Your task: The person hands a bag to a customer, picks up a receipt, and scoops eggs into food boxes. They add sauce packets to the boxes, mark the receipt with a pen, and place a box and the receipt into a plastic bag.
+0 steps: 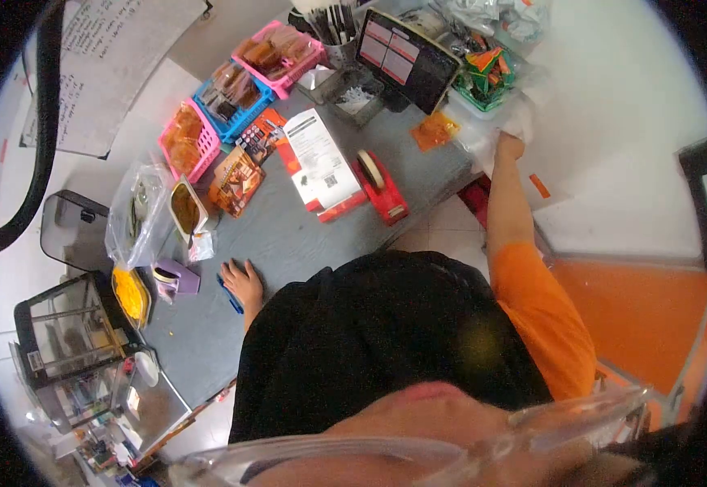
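My left hand (242, 284) lies on the grey table with its fingers spread, holding nothing. Beside its fingertips is a blue pen (230, 295). A purple tape dispenser (179, 278) stands to the left of that hand. At the table's far right corner, my right arm is stretched out and my right hand (510, 147) is closed on a clear plastic bag (483, 134); its fingertips are partly hidden. Close to it are a small orange sachet (434, 131) and a green and orange packet (483, 77).
A red tape dispenser (382, 188) and a white paper (321, 154) on a red box lie mid-table. Pink (199, 154) and blue (235, 130) baskets hold bagged food. A tablet (408, 58) stands at the back. A tray of yellow food (131, 297) sits left.
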A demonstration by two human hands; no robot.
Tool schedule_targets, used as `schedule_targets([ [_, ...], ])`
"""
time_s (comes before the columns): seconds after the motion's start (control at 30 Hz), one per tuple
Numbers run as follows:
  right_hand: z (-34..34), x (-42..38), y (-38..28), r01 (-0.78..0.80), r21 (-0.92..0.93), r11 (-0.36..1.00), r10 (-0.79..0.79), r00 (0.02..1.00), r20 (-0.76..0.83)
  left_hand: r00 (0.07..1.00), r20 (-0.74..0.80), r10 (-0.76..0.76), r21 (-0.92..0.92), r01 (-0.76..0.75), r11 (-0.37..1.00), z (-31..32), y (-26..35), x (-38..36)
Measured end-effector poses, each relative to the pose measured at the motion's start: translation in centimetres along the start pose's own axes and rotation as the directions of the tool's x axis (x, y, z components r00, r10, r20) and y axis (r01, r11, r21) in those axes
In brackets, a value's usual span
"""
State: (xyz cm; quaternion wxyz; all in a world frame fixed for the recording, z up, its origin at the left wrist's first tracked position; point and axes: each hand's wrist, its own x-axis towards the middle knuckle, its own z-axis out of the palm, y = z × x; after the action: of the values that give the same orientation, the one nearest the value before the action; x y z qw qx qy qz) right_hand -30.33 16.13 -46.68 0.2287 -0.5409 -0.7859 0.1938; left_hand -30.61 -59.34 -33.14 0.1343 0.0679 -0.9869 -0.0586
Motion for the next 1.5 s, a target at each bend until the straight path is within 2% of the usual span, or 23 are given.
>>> schedule_targets([
  [0.1,0.9,2.0,0.8,0.06,0.132,0.989,-0.059,0.998,-0.008,1.0,0.009,-0.01,-0.01,0.01,1.0,-0.8,0.7,-0.3],
  [0.27,1.3,2.2,0.7,0.166,0.464,0.87,-0.193,0.981,0.01,1.0,-0.003,0.013,-0.044,-0.013,0.999,-1.1,1.0,-0.3],
  [0.3,-2.0,1.1,-1.2,-0.239,0.744,0.624,0.036,0.96,0.278,1.0,0.007,0.006,-0.06,-0.005,0.998,-1.4,1.0,-0.3],
  [0.33,-4.6,0.1,-2.9,-0.594,0.779,0.203,0.129,0.805,0.58,1.0,0.007,0.007,-0.057,-0.006,0.998,-1.3,0.7,-0.3],
  [0.37,-6.0,-0.8,-3.8,-0.593,0.779,0.202,0.128,0.805,0.58,0.999,-0.022,0.036,-0.055,-0.037,0.998,-0.8,0.2,-0.3],
  [0.43,-7.7,-1.7,-5.3,-0.456,0.798,0.394,0.143,0.888,0.436,0.998,-0.036,0.06,-0.043,-0.061,0.997,-1.0,0.3,-0.3],
  [0.47,-7.6,-1.6,-5.4,-0.454,0.798,0.396,0.14,0.889,0.436,0.998,-0.036,0.056,-0.045,-0.058,0.997,-1.2,0.3,-0.3],
  [0.53,-7.0,-1.6,-4.9,-0.646,0.725,0.24,0.289,0.76,0.582,0.997,-0.029,0.076,-0.086,-0.078,0.993,-1.5,0.2,-0.5],
  [0.67,-4.4,-1.3,-3.3,-0.688,0.636,0.35,0.347,0.726,0.594,0.992,-0.081,0.097,-0.098,-0.105,0.99,-1.3,0.3,-0.9],
  [0.83,-2.5,-0.5,-2.2,-0.357,0.477,0.803,0.293,0.934,0.206,0.994,-0.077,0.081,-0.109,-0.09,0.99,-1.9,0.9,-0.8],
  [0.87,-2.7,-0.3,-2.3,-0.355,0.475,0.805,0.291,0.935,0.204,0.994,-0.074,0.079,-0.112,-0.087,0.99,-1.8,0.9,-0.8],
  [0.93,-4.1,-0.5,-3.0,-0.63,0.714,0.306,0.394,0.766,0.507,0.995,-0.062,0.079,-0.116,-0.085,0.99,-2.1,0.9,-0.9],
  [1.0,-3.8,-0.3,-2.4,-0.631,0.675,0.381,0.366,0.774,0.517,0.993,-0.069,0.099,-0.109,-0.107,0.988,-1.7,0.4,-0.8],
  [1.03,-4.6,-0.5,-2.9,-0.556,0.577,0.598,0.296,0.822,0.486,0.989,-0.085,0.125,-0.106,-0.133,0.985,-1.6,0.2,-0.7],
  [1.07,-5.7,-0.8,-3.3,-0.286,0.28,0.916,0.152,0.896,0.417,0.989,-0.081,0.122,-0.106,-0.131,0.986,-1.5,0.1,-0.7],
  [1.1,-8.2,-1.9,-5.0,0.042,-0.108,0.993,0.004,0.918,0.396,0.99,-0.078,0.121,-0.103,-0.129,0.986,-1.6,0.3,-0.7],
  [1.13,-10.4,-3.0,-6.8,0.193,-0.313,0.93,-0.055,0.914,0.402,0.99,-0.075,0.121,-0.099,-0.128,0.987,-1.6,0.3,-0.7],
  [1.17,-8.6,-2.6,-5.2,0.239,-0.347,0.907,-0.096,0.92,0.381,0.99,-0.074,0.12,-0.1,-0.127,0.987,-1.6,0.3,-0.7],
  [1.27,1.5,2.6,2.6,0.307,-0.149,0.94,-0.262,0.929,0.261,0.987,-0.093,0.129,-0.092,-0.138,0.986,-1.5,0.3,-0.7],
  [1.3,2.1,2.2,2.3,0.367,-0.102,0.925,-0.342,0.918,0.203,0.989,-0.084,0.118,-0.096,-0.126,0.987,-1.5,0.3,-0.7],
  [1.43,0.1,1.6,0.8,0.316,-0.498,0.808,-0.128,0.918,0.376,0.993,-0.076,0.091,-0.101,-0.099,0.99,-1.4,0.4,-0.6],
  [1.47,-0.3,1.1,0.4,0.316,-0.499,0.807,-0.127,0.918,0.376,0.993,-0.074,0.092,-0.101,-0.099,0.99,-1.5,0.4,-0.6],
  [1.5,-0.5,0.8,-0.1,0.216,-0.44,0.871,-0.084,0.95,0.299,0.994,-0.066,0.09,-0.097,-0.096,0.991,-1.6,0.5,-0.6],
])
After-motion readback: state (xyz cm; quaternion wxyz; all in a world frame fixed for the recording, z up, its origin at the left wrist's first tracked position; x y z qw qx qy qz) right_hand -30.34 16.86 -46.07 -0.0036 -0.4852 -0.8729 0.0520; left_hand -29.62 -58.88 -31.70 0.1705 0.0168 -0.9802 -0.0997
